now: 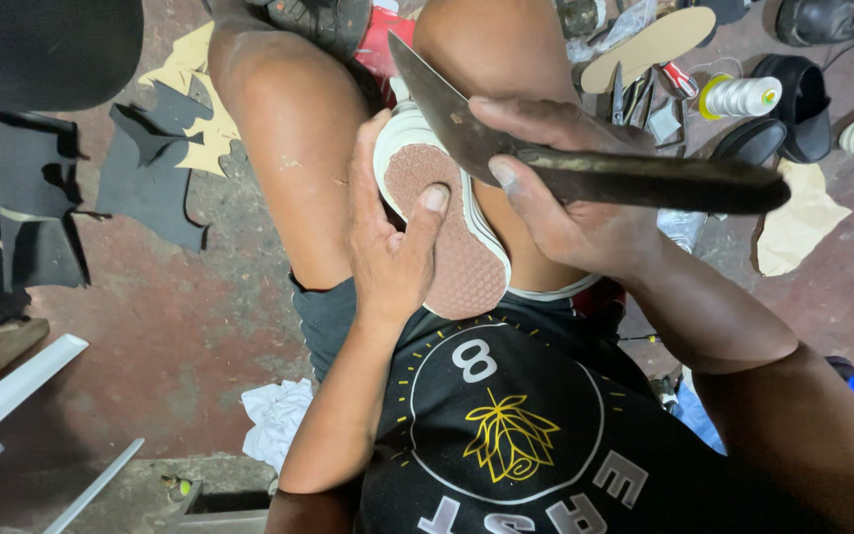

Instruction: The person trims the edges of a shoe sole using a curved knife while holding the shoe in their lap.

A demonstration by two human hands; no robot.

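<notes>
Little free room is left around the shoe [447,227]: it is wedged between the two bare knees, with the torso just behind. Open red floor [180,326] is seen to the left, past black scraps [150,178]; clutter, including a thread spool [740,96] and an insole [649,44], crowds the right. The shoe is turned sole-up, its brown textured sole edged in white. It is gripped by the left hand [387,247], thumb pressed on the sole. A broad knife [565,163] is clasped by the right hand [555,198], its blade laid at the sole's edge.
</notes>
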